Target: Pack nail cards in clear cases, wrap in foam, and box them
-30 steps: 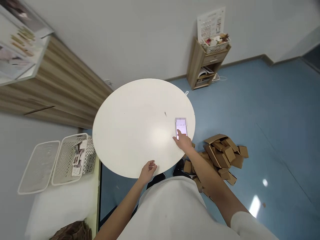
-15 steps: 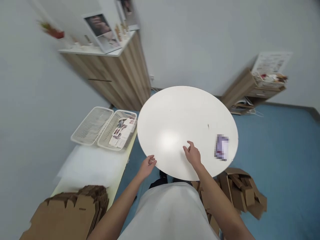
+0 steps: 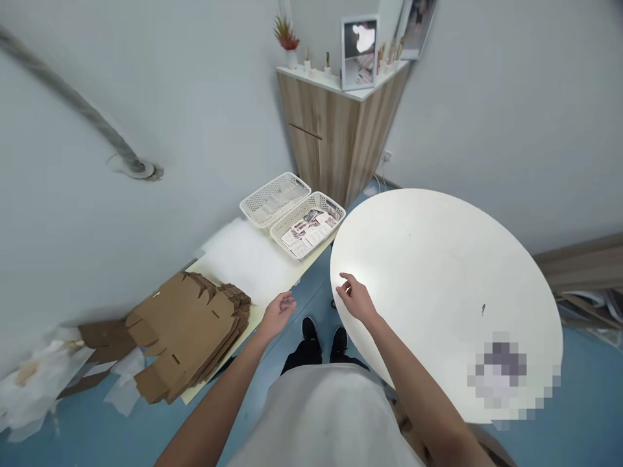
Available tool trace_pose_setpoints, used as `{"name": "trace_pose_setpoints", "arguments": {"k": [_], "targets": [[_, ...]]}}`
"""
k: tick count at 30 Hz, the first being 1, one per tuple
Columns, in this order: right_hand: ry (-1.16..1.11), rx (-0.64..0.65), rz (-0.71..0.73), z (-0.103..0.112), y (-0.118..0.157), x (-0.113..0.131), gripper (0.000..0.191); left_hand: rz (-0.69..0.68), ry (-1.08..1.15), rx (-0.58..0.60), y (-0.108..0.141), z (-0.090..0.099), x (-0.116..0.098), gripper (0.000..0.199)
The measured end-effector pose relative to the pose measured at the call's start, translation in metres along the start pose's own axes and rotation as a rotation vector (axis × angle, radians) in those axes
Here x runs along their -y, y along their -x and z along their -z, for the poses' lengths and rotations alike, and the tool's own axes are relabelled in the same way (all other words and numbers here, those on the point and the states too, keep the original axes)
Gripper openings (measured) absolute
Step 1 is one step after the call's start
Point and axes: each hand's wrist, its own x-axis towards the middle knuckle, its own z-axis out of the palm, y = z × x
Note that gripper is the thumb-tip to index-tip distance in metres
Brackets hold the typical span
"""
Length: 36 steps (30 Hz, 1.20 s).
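My left hand [image 3: 279, 314] hangs in the air with fingers loosely curled and apart, holding nothing. It is nearest to the stack of flat brown cardboard boxes [image 3: 187, 324] and the white foam sheets [image 3: 243, 256] on the side table. Over the left edge of the round white table [image 3: 438, 259] is my right hand [image 3: 356, 299], its fingers bent and apart with nothing between them. A white basket [image 3: 341, 219] holding printed cards [image 3: 306, 232] stands at the far end of the side table, beside another white basket [image 3: 277, 198] with clear plastic in it.
A pixelated item [image 3: 499, 373] lies on the round table's right side, near a small dark mark [image 3: 483, 309]. A wooden cabinet [image 3: 326, 136] with framed pictures fills the corner. Crumpled white wrapping [image 3: 43, 383] is on the floor at left.
My view has swung left, so the side table, baskets and cardboard stack now sit nearer the middle. Both hands remain without anything in them.
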Motion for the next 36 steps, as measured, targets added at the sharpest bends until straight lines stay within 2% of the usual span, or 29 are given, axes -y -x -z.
{"name": "trace_pose_setpoints", "arguments": {"k": [4, 8, 12, 15, 20, 25, 31, 36], "targets": [[0.117, 0.118, 0.064, -0.015, -0.022, 0.026, 0.04, -0.037, 0.059, -0.069, -0.003, 0.023, -0.006, 0.046], [0.266, 0.137, 0.082, -0.035, -0.05, 0.048, 0.039, -0.069, 0.083, -0.064, -0.012, 0.048, -0.01, 0.043], [0.346, 0.178, 0.099, -0.056, -0.067, 0.062, 0.04, -0.094, 0.079, -0.058, -0.03, 0.068, -0.002, 0.042], [0.381, 0.217, 0.095, -0.064, -0.074, 0.067, 0.04, -0.109, 0.09, -0.026, -0.046, 0.074, 0.004, 0.042], [0.43, 0.214, 0.05, -0.06, -0.1, 0.071, 0.038, -0.12, 0.086, 0.019, -0.075, 0.072, -0.005, 0.041], [0.438, 0.143, 0.054, -0.059, -0.15, 0.063, 0.037, -0.113, 0.134, 0.033, -0.112, 0.067, -0.028, 0.04], [0.305, 0.057, 0.105, -0.068, -0.216, 0.043, 0.037, 0.06, 0.266, 0.047, -0.164, 0.058, -0.051, 0.041], [0.244, 0.059, 0.054, -0.08, -0.256, 0.032, 0.039, 0.226, 0.407, 0.079, -0.213, 0.037, -0.052, 0.046]]}}
